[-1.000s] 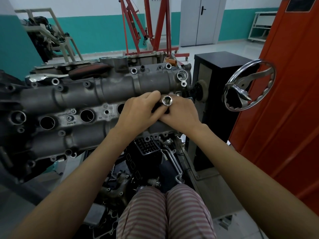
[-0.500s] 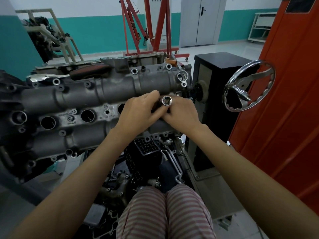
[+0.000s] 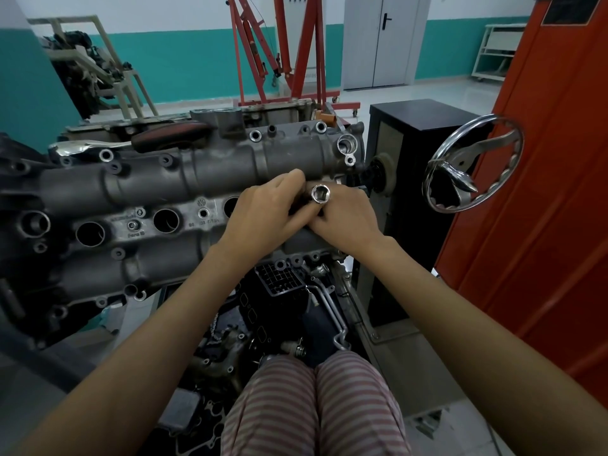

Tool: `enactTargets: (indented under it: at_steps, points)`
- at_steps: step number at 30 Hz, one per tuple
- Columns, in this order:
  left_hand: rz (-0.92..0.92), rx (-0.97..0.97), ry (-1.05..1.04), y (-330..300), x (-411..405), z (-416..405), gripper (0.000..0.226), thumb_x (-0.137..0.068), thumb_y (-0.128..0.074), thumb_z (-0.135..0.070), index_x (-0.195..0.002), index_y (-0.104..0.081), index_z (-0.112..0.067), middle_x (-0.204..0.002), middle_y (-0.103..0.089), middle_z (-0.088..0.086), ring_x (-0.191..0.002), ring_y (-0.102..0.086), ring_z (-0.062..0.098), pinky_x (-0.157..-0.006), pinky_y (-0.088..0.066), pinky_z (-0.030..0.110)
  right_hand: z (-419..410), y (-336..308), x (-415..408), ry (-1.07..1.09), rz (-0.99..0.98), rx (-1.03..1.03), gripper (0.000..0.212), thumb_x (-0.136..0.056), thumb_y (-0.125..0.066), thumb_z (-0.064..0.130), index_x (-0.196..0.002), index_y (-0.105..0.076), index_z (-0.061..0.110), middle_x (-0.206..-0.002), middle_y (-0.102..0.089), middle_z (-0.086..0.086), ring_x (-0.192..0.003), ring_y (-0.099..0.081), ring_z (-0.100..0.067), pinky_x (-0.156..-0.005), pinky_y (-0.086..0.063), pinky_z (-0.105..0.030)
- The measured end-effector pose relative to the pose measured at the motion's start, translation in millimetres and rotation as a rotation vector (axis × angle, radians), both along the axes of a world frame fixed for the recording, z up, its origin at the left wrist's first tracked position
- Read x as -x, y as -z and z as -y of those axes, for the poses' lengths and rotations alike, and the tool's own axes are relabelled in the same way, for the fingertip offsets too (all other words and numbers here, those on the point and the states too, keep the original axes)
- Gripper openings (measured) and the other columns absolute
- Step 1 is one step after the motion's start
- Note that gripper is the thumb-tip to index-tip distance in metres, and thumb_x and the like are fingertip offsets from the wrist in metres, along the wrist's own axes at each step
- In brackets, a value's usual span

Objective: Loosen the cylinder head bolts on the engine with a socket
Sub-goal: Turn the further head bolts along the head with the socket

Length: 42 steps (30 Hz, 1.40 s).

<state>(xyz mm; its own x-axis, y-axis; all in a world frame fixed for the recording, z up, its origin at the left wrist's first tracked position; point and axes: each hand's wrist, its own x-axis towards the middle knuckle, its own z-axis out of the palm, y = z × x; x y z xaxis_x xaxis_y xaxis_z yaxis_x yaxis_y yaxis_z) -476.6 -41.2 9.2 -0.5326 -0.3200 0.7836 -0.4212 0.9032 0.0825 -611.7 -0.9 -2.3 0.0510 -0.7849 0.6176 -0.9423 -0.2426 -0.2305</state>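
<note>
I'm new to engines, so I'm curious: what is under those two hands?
Under the hands lies the grey cylinder head. A shiny socket sticks up between them, open end facing the camera. Any bolt or tool below is covered.

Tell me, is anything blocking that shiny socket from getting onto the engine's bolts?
The socket sits between both hands, its open end facing up, away from the engine. The left hand and right hand cover the spot beneath, so I cannot tell.

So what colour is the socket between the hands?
Shiny silver chrome, its open end facing the camera; the socket shows best in the head view.
</note>
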Motion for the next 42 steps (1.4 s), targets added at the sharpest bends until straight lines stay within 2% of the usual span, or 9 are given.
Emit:
enactTargets:
  at_steps: [3, 6, 12, 20, 25, 29, 33, 38, 42]
  points:
    - [-0.008, -0.027, 0.003, 1.4, 0.8, -1.5, 0.025, -0.085, -0.052, -0.029, -0.073, -0.037, -0.013, -0.061, -0.038, -0.006, -0.046, -0.041, 0.021, -0.044, -0.03, 0.026, 1.0, 0.4, 1.1, 0.019, -0.018, -0.027, 0.019, -0.086, -0.051, 0.025, -0.094, -0.051, 0.008, -0.075, -0.058, -0.001, -0.066, -0.055, -0.024, -0.054, -0.028, -0.029]
    - [-0.023, -0.044, -0.012, 2.0, 1.4, -1.8, 0.024, -0.083, -0.05, -0.031, -0.075, -0.032, -0.016, -0.06, -0.037, -0.007, -0.046, -0.037, 0.019, -0.047, -0.027, 0.025, 0.4, -0.8, 0.3, 0.033, 0.004, -0.057, 0.019, -0.084, -0.051, 0.025, -0.09, -0.039, 0.012, -0.069, -0.048, 0.002, -0.059, -0.048, -0.024, -0.052, -0.029, -0.031]
    - [-0.023, -0.038, -0.012, -0.1, 1.0, -1.6, 0.029, -0.086, -0.052, -0.035, -0.074, -0.037, -0.013, -0.061, -0.037, -0.006, -0.047, -0.043, 0.025, -0.044, -0.032, 0.029, 1.8, 0.3, 0.9, 0.043, -0.027, -0.017, 0.023, -0.088, -0.049, 0.031, -0.102, -0.061, 0.016, -0.089, -0.066, -0.003, -0.08, -0.06, -0.024, -0.058, -0.027, -0.028]
    - [-0.047, -0.065, -0.013, 0.7, 1.5, -2.5, 0.027, -0.083, -0.051, -0.032, -0.076, -0.042, -0.008, -0.059, -0.044, -0.001, -0.045, -0.048, 0.026, -0.042, -0.036, 0.029, 3.2, 1.8, 1.7, 0.058, -0.041, -0.037, 0.021, -0.086, -0.049, 0.028, -0.092, -0.047, 0.008, -0.076, -0.059, -0.005, -0.066, -0.056, -0.027, -0.054, -0.025, -0.029]
    - [-0.03, 0.025, -0.015, 1.9, 2.7, -0.7, 0.025, -0.085, -0.057, -0.024, -0.071, -0.042, -0.009, -0.062, -0.04, -0.004, -0.045, -0.042, 0.023, -0.043, -0.032, 0.026, 1.1, 0.3, -1.1, 0.034, -0.004, 0.008, 0.023, -0.085, -0.051, 0.033, -0.091, -0.063, 0.014, -0.085, -0.067, -0.002, -0.076, -0.06, -0.022, -0.057, -0.03, -0.027]
    - [-0.017, 0.048, -0.015, 1.1, 1.6, 1.0, 0.031, -0.086, -0.066, -0.023, -0.069, -0.046, -0.005, -0.061, -0.044, 0.001, -0.049, -0.046, 0.025, -0.043, -0.038, 0.03, 1.3, 0.6, -0.6, 0.03, -0.002, 0.005, 0.021, -0.087, -0.051, 0.028, -0.097, -0.064, 0.015, -0.09, -0.067, -0.001, -0.081, -0.06, -0.021, -0.058, -0.031, -0.029]
    - [-0.019, -0.044, 0.011, -1.5, 1.6, -3.2, 0.028, -0.086, -0.05, -0.032, -0.076, -0.044, -0.007, -0.067, -0.04, -0.006, -0.051, -0.046, 0.025, -0.044, -0.038, 0.031, 2.5, 0.4, 1.8, 0.026, -0.029, -0.027, 0.024, -0.087, -0.049, 0.028, -0.097, -0.05, 0.007, -0.08, -0.061, -0.006, -0.07, -0.057, -0.026, -0.056, -0.029, -0.029]
    - [0.0, -0.029, -0.007, 0.4, 1.1, -2.3, 0.026, -0.085, -0.052, -0.029, -0.076, -0.044, -0.006, -0.064, -0.039, -0.007, -0.048, -0.046, 0.025, -0.045, -0.032, 0.027, 3.6, 1.2, 1.1, 0.039, -0.009, -0.052, 0.024, -0.085, -0.051, 0.033, -0.089, -0.037, 0.014, -0.073, -0.055, -0.002, -0.065, -0.055, -0.024, -0.053, -0.028, -0.029]
    - [0.019, -0.009, -0.029, 0.2, 1.0, 1.0, 0.031, -0.088, -0.053, -0.033, -0.076, -0.044, -0.006, -0.069, -0.038, -0.007, -0.053, -0.045, 0.025, -0.048, -0.03, 0.026, 5.4, 3.5, 1.5, 0.069, -0.061, -0.015, 0.026, -0.088, -0.048, 0.037, -0.097, -0.058, 0.014, -0.085, -0.064, -0.002, -0.076, -0.059, -0.021, -0.057, -0.027, -0.028]
